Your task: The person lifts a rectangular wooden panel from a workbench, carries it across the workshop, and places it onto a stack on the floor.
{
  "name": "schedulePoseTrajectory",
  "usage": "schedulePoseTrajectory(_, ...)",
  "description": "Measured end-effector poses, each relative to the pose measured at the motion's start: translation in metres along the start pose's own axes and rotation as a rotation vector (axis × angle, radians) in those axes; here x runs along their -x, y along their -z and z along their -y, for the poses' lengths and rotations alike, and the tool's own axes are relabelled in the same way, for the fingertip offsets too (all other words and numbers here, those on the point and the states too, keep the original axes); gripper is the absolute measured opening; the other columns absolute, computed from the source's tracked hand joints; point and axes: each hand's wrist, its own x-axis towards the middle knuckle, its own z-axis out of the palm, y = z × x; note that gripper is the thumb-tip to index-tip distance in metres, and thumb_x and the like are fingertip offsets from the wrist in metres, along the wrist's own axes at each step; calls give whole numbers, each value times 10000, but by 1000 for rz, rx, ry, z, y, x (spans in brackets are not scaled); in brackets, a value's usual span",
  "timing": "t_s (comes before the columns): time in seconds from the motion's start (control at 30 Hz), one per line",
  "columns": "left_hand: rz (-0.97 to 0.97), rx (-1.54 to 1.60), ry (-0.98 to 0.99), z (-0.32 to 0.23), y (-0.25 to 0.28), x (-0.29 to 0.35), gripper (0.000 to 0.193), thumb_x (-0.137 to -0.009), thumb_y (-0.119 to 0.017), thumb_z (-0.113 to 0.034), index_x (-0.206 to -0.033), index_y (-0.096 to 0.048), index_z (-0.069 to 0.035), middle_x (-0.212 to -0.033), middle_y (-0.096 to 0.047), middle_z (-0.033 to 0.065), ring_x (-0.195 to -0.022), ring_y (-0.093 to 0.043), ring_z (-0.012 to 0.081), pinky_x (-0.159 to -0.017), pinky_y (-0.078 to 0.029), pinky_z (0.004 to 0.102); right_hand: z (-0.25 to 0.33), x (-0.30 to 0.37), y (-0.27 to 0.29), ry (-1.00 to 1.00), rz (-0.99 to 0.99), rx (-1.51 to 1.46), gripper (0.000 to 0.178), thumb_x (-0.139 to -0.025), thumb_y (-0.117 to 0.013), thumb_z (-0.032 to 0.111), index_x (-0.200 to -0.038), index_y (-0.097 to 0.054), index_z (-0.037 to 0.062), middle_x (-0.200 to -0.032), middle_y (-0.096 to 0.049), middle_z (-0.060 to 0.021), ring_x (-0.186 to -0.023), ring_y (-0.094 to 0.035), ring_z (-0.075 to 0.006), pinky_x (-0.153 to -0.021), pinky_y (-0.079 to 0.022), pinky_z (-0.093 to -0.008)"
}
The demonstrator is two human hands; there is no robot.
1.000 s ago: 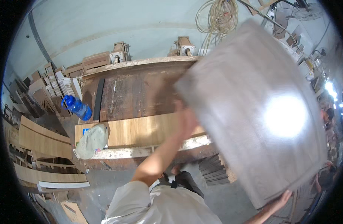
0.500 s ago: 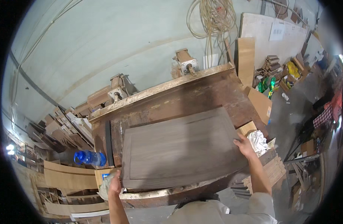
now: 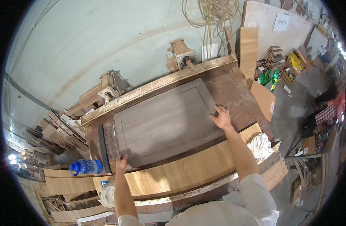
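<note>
A grey wood-grain cabinet door (image 3: 165, 120) with a raised frame lies on the brown workbench, near the back rail. My left hand (image 3: 121, 163) grips its near left corner, fingers bent over the edge. My right hand (image 3: 221, 118) holds the right edge, with the thumb on the face; the fingertips are partly hidden. In front of the door, close to me, a long light wood board (image 3: 173, 171) runs across the bench under my right forearm. Crumpled white cloths lie at the board's two ends, one on the right (image 3: 260, 146) and one on the left (image 3: 108, 194).
Along the far side of the workbench (image 3: 252, 101) runs a raised rail (image 3: 154, 90) with two clamp cylinders behind it. A dark strip (image 3: 103, 148) lies left of the door, beside a blue-capped water bottle (image 3: 86, 167). Wood pieces are stacked at both sides. Coiled hose hangs on the wall.
Both hands have moved the grey door away from me, toward the back rail. The light board that was mostly covered by it now shows along the near side.
</note>
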Motion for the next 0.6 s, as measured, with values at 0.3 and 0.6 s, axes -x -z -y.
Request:
schedulePoseTrajectory(0.3, -320, -520, -305, 0, -37, 54, 596, -803, -697, -328, -1304, -527, -54, -1373, -456, 260, -1281, -408, 437, -1071, -345, 483, -9, 52, 6, 21, -109, -132, 504, -772, -757, 226, -1252, -621, 152, -1338, -523, -156, -1233, -472, -363, -1034, -403, -451)
schedulePoseTrajectory(0.6, -355, -727, -347, -42, -37, -8, 610, -841, -669, -352, -1386, -473, -159, -1294, -493, 223, -1232, -438, 405, -1031, -384, 493, 2, 0, 2, 6, -142, -113, 505, -737, -777, 293, -1193, -650, 116, -1209, -596, -162, -1120, -556, -369, -991, -444, -436)
